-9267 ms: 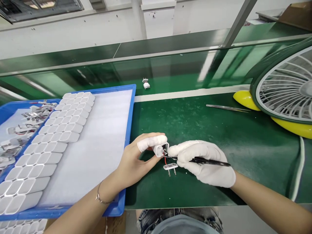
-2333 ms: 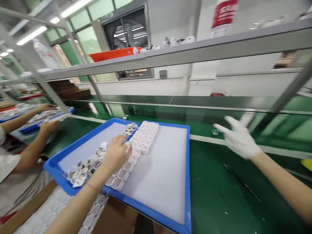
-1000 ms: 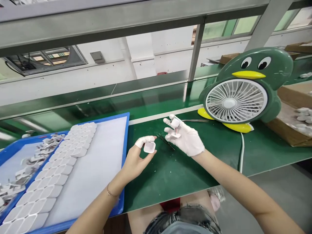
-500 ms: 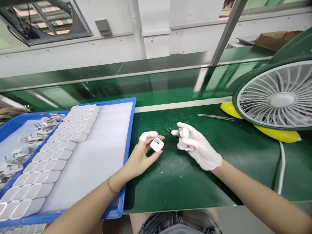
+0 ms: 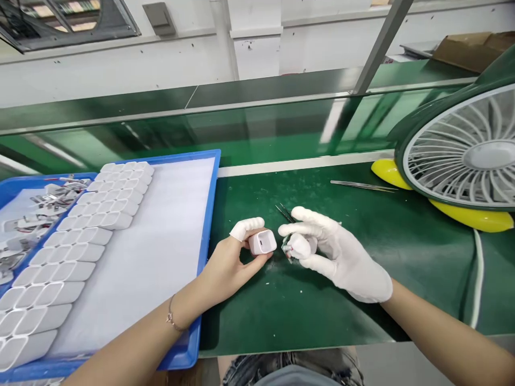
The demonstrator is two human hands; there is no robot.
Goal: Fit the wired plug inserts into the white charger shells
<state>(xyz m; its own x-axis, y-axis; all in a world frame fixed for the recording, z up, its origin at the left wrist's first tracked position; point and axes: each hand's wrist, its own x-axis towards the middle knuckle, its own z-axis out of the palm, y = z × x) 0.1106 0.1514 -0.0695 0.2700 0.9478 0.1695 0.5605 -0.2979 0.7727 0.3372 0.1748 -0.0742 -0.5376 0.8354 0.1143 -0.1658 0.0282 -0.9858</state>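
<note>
Near the middle of the bench, my left hand [image 5: 231, 265] grips a white charger casing [image 5: 264, 243] between thumb and fingers. The casing's open end faces me and a small slot shows inside; a white finger cover is on one finger. Just to its right, my right hand [image 5: 341, 257], in a white glove, pinches a charger circuit board [image 5: 286, 247] with a white part [image 5: 300, 246] on it. The board is close to the casing but apart from it. Black tweezers [image 5: 286, 213] show behind the gloved fingers; whether they lie on the bench or are held, I cannot tell.
A blue tray [image 5: 209, 220] on the left bears rows of white casings [image 5: 116, 201]. Beyond it, another blue tray [image 5: 12, 185] holds wired parts [image 5: 52, 198]. Metal tweezers [image 5: 362, 186] lie at the back right, near a green fan [image 5: 478, 155] with yellow feet and a white cable [image 5: 478, 279].
My right hand has turned and brought the circuit board nearer the casing. My left hand has tilted the casing so its side shows. The view has shifted slightly.
</note>
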